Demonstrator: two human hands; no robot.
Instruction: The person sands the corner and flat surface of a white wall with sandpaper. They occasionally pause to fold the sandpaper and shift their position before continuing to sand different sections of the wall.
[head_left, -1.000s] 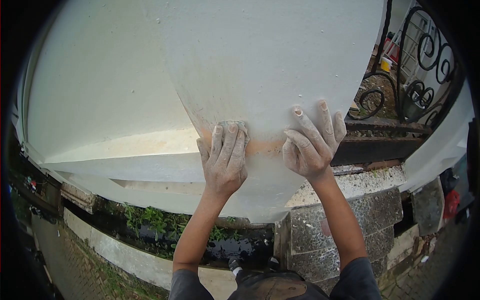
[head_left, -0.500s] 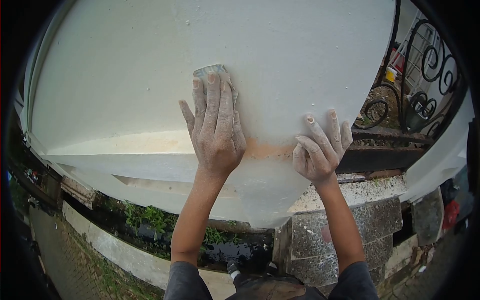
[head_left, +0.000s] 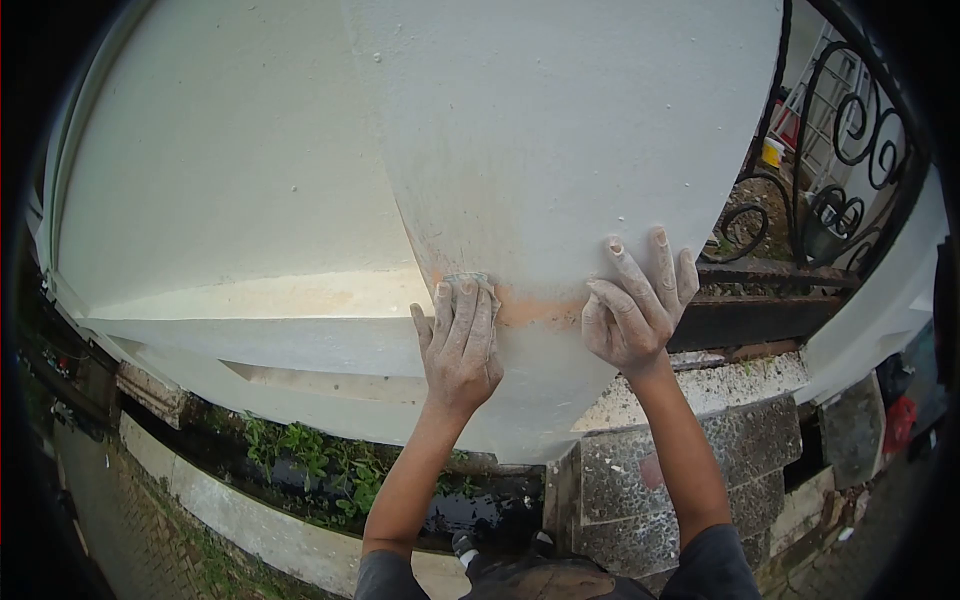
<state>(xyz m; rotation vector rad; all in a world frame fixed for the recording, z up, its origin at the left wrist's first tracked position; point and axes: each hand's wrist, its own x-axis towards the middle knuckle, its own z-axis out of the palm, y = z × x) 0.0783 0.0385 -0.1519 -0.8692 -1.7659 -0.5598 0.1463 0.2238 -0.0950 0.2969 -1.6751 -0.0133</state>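
My left hand (head_left: 463,350), coated in white dust, presses a folded piece of sandpaper (head_left: 470,277) against the white wall (head_left: 560,150). Only the sandpaper's edges show past the fingers. The hand lies where the wall's face meets a ledge, beside a worn orange-brown strip (head_left: 540,308). Farther right, my right hand (head_left: 635,310) touches the same wall near its right edge. It is dusty too, with fingers apart and partly bent, and no object shows in it.
A black scrolled iron gate (head_left: 850,150) adjoins the wall on the right, with a ladder (head_left: 835,90) behind it. Below runs a ditch with dark water (head_left: 485,510) and green plants (head_left: 310,455). Speckled slabs (head_left: 690,470) lie beneath my right arm.
My left hand has slid down the wall with the sandpaper, from the upper face to the level of the worn strip. My right hand has stayed nearly in place.
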